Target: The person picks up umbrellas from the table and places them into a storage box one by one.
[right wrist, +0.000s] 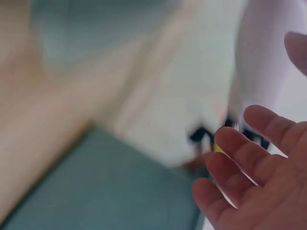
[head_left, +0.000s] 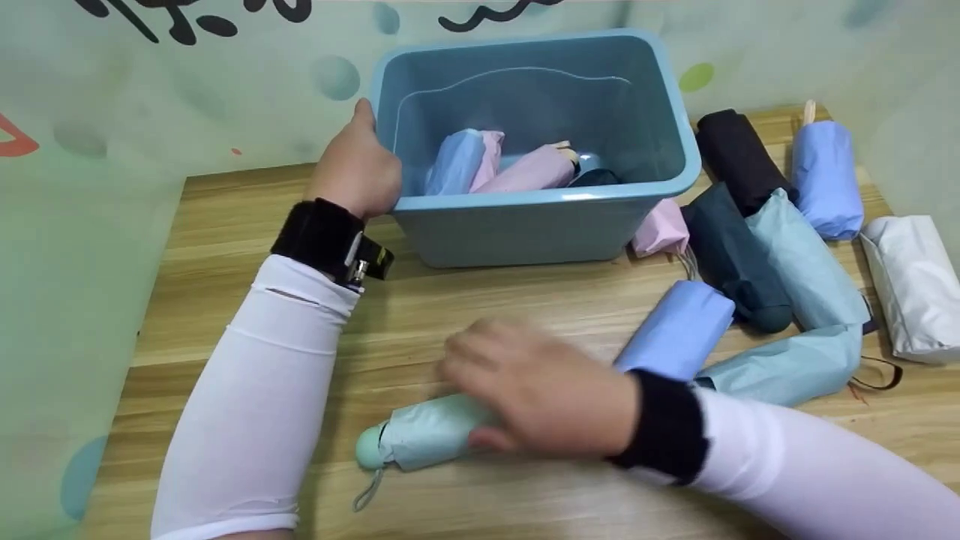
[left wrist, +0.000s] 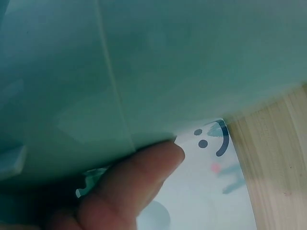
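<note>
My left hand (head_left: 358, 166) grips the left side of a blue plastic bin (head_left: 517, 229), near its rim. In the left wrist view a finger (left wrist: 139, 177) lies along the bin's outer wall. My right hand (head_left: 540, 386), blurred, hovers over a mint-green folded umbrella (head_left: 431, 431) and overlaps part of it. The right wrist view shows that hand's fingers (right wrist: 235, 143) loosely extended and spread, with nothing between them. Inside the bin lie a blue folded umbrella (head_left: 456, 161), a pink one (head_left: 529, 169) and a dark one (head_left: 596, 178).
Several folded umbrellas crowd the right of the wooden table (head_left: 247, 225): a black one (head_left: 742, 157), blue ones (head_left: 679, 330), a dark navy one (head_left: 739, 259), light teal ones (head_left: 806, 255) and a white one (head_left: 915, 285). A pink one (head_left: 661, 229) lies beside the bin. A patterned wall stands behind.
</note>
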Demonstrator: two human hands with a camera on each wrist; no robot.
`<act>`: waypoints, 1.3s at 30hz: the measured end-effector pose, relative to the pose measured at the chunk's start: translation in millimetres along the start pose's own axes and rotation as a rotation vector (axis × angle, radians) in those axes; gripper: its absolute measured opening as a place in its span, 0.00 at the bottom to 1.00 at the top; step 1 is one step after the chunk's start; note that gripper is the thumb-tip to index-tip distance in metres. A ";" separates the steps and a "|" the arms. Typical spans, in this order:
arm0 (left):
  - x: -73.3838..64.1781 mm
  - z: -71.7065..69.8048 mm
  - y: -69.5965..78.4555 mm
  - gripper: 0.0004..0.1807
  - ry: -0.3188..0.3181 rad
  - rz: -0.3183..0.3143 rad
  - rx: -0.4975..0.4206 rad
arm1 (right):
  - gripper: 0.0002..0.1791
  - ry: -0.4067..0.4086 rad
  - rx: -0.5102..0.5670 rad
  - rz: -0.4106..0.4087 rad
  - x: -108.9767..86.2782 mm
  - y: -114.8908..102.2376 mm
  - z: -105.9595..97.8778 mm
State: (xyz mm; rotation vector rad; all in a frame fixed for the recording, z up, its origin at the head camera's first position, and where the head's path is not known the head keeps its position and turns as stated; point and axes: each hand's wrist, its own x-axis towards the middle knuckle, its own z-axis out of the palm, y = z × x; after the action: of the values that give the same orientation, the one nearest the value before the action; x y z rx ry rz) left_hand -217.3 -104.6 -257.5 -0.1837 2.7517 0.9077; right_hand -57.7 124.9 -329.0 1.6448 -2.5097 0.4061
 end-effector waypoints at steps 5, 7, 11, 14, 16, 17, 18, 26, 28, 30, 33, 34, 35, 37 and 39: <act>0.3 0.3 0.6 0.45 0.009 -0.003 -0.016 | 0.46 -0.195 -0.047 0.021 12.0 -21.4 26.0; -0.1 0.6 0.6 0.45 0.007 -0.003 -0.015 | 0.46 -0.246 -0.049 0.040 16.1 -26.2 35.4; -0.5 1.0 0.9 0.45 0.006 -0.009 -0.016 | 0.35 -0.310 -0.086 0.054 20.5 -29.8 51.2; -0.2 1.0 2.0 0.45 0.007 -0.013 -0.017 | 0.26 -0.307 -0.117 0.036 20.6 -29.2 55.8; 0.2 0.9 3.1 0.45 0.006 -0.011 -0.016 | 0.21 -0.288 -0.149 0.017 20.1 -27.8 54.4; 0.2 0.8 3.6 0.45 0.005 -0.011 -0.016 | 0.19 -0.287 -0.165 0.008 19.8 -26.9 52.4; 0.1 0.8 3.9 0.45 0.004 -0.011 -0.016 | 0.19 -0.292 -0.181 0.000 19.8 -25.9 50.2; -0.4 0.0 -0.2 0.46 -0.001 0.008 -0.015 | 0.12 -0.207 -0.300 -0.051 7.8 -16.2 39.4; -0.8 0.2 -1.3 0.46 -0.003 0.020 -0.010 | 0.10 -0.224 -0.278 -0.037 4.6 -14.0 37.0; -1.3 0.3 -1.9 0.46 -0.001 0.030 -0.011 | 0.09 -0.272 -0.216 -0.001 2.1 -11.0 34.3; -1.7 0.5 -1.3 0.46 0.001 0.026 -0.022 | 0.07 -0.318 -0.144 0.041 -0.6 -4.5 33.2; -1.8 0.5 -1.2 0.45 0.002 0.025 -0.027 | 0.07 -0.313 -0.137 0.053 -1.4 -1.8 34.0; -1.8 0.5 -1.1 0.45 0.003 0.023 -0.033 | 0.07 -0.300 -0.127 0.073 -2.2 1.1 35.8; -1.9 0.7 -0.9 0.45 0.004 0.020 -0.047 | 0.09 -0.258 -0.094 0.127 -4.0 7.0 40.3; -2.0 1.2 -0.5 0.45 0.003 0.019 -0.056 | 0.16 -0.216 -0.022 0.222 -6.4 13.4 44.5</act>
State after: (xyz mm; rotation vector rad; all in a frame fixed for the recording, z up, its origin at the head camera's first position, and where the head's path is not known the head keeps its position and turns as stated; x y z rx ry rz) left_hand -215.0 -104.2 -258.2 -0.1689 2.7374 0.9905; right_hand -65.0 123.0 -375.3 1.4792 -2.8572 0.2301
